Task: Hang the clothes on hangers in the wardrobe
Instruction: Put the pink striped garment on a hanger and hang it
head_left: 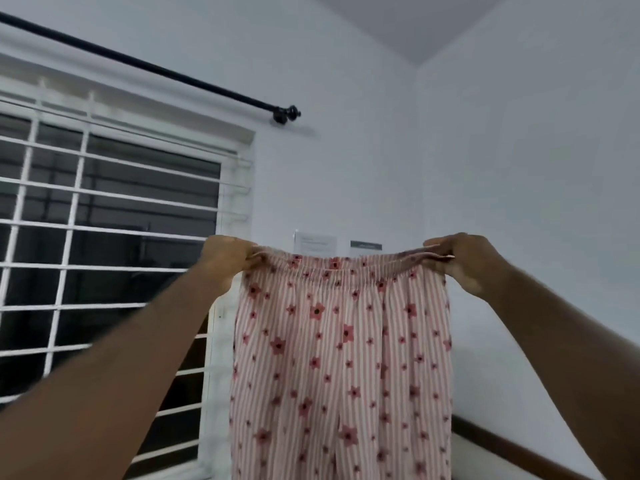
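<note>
Pink-and-white striped trousers with red star-shaped flowers [343, 358] hang in front of me, held up by the elastic waistband. My left hand [227, 259] grips the waistband's left end, and my right hand [464, 259] grips its right end, so the band is stretched flat between them. The legs drop straight down past the bottom of the frame. No hanger and no wardrobe show in this view.
A window with white bars [104, 237] fills the left side, with a black curtain rod [156, 69] above it. Behind the trousers, two small paper notices [317, 242] are stuck to the white wall. A dark wooden edge [512, 452] runs along the lower right.
</note>
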`<state>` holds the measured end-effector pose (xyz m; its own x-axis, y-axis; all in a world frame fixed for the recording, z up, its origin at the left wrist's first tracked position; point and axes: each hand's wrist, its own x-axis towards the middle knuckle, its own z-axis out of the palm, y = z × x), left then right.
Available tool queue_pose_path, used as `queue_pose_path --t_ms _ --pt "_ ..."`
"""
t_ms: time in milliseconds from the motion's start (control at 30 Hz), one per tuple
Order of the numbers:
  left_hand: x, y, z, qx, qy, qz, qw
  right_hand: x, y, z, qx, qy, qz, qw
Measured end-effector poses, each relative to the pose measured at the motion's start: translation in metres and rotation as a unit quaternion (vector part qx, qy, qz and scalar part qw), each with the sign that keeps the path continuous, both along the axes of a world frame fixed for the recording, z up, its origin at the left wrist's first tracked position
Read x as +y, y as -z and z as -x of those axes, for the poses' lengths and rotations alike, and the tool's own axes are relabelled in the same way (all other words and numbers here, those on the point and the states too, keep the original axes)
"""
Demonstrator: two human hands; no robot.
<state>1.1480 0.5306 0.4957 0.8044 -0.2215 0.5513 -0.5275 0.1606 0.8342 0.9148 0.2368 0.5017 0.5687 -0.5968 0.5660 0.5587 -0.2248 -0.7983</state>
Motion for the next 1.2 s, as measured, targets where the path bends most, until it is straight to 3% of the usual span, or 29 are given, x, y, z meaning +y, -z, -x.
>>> queue_pose_path --t_ms 67,167,267,367,467,533,667,733,867,933,1200 --pt "0.006 -0.008 0.005 -0.073 0.014 -0.033 0.997 0.003 -0.010 0.000 0.007 -0.020 0.035 0.999" --pt "0.012 -0.011 0.009 -0.237 -0.134 -0.163 0.948 0.005 -0.014 0.001 0.097 0.101 0.214 0.967" --pt "0.022 -0.011 0.001 -0.269 -0.186 -0.187 0.926 -0.001 -0.014 0.003 0.103 0.271 0.314 0.904" --pt "0.032 -0.010 -0.006 -0.281 -0.186 -0.193 0.922 -0.015 -0.018 0.007 0.107 0.318 0.329 0.883" --pt "0.041 -0.008 0.000 -0.220 -0.082 -0.145 0.961 -0.015 -0.020 0.006 0.112 0.286 0.330 0.893" --pt "0.048 -0.006 0.005 -0.149 0.033 -0.106 0.983 -0.011 -0.024 0.011 0.088 0.218 0.308 0.922" --pt "0.063 0.001 0.003 -0.037 0.230 -0.014 0.972 -0.001 -0.024 0.030 0.025 -0.060 0.192 0.979" --pt "0.056 0.009 -0.006 0.024 0.241 0.027 0.970 -0.007 -0.013 0.018 0.046 -0.117 0.113 0.986" --pt "0.017 0.025 -0.020 0.104 0.053 0.011 0.993 -0.015 0.015 -0.039 0.097 0.041 0.015 0.994" --pt "0.000 0.028 -0.013 0.079 0.010 0.010 0.997 -0.003 0.018 -0.054 0.080 0.090 0.010 0.993" --pt "-0.053 0.063 0.080 -0.058 0.129 -0.092 0.986 0.102 0.080 -0.077 0.065 0.108 0.127 0.984"
